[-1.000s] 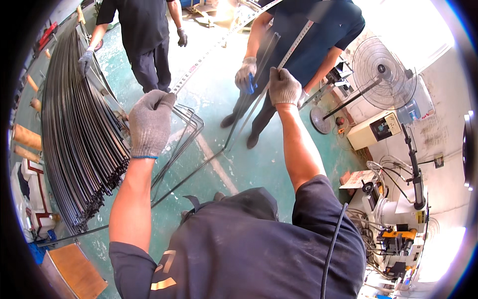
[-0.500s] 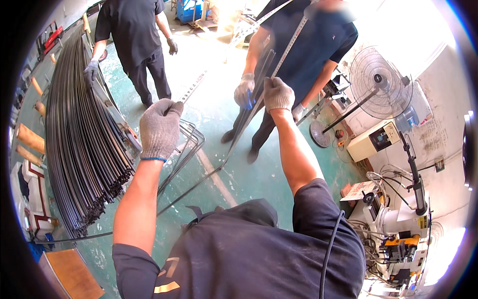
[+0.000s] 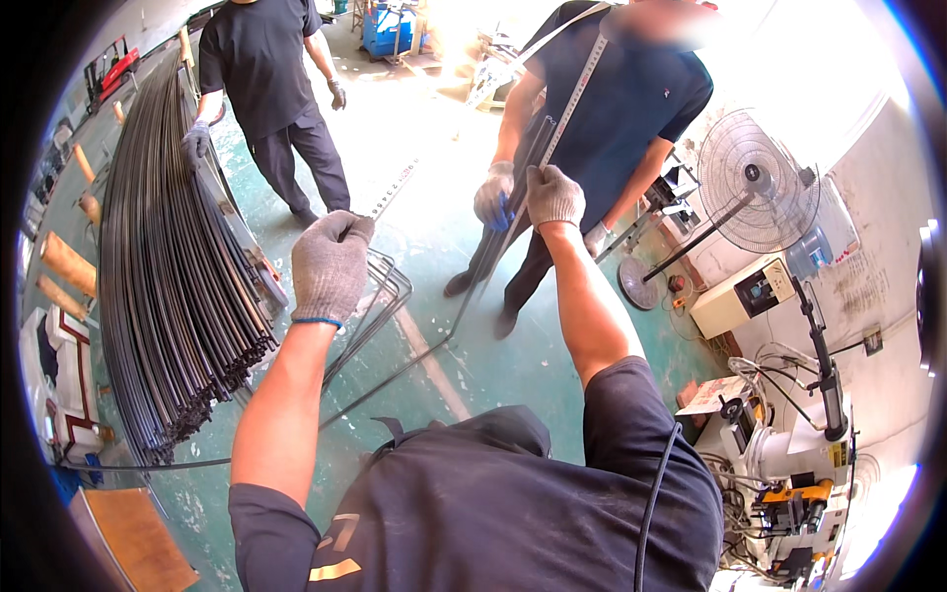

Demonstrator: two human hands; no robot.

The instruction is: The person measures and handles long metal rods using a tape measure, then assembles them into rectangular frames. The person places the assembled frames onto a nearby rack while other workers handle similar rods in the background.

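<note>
My left hand (image 3: 333,264), in a grey knit glove, is closed on a white tape measure strip (image 3: 395,190) whose marked end sticks out past the fingers. My right hand (image 3: 554,199), gloved the same way, pinches a marked tape measure strip (image 3: 577,91) that rises toward a co-worker's collar. Whether both strips are one tape I cannot tell. Just left of my right hand, the co-worker's gloved hand (image 3: 493,197) holds something blue beside thin upright metal rods (image 3: 523,183). Bent rods (image 3: 395,286) extend below and right of my left hand.
A large bundle of dark metal bars (image 3: 168,266) lies at the left, with another person (image 3: 261,74) beside it. A pedestal fan (image 3: 758,178), a cream box (image 3: 745,296) and cabled machinery (image 3: 799,464) line the right. A brown board (image 3: 138,538) is at lower left.
The whole view has shifted slightly, so things appear a little lower and to the right. Both my hands keep their grip on the tape strips.
</note>
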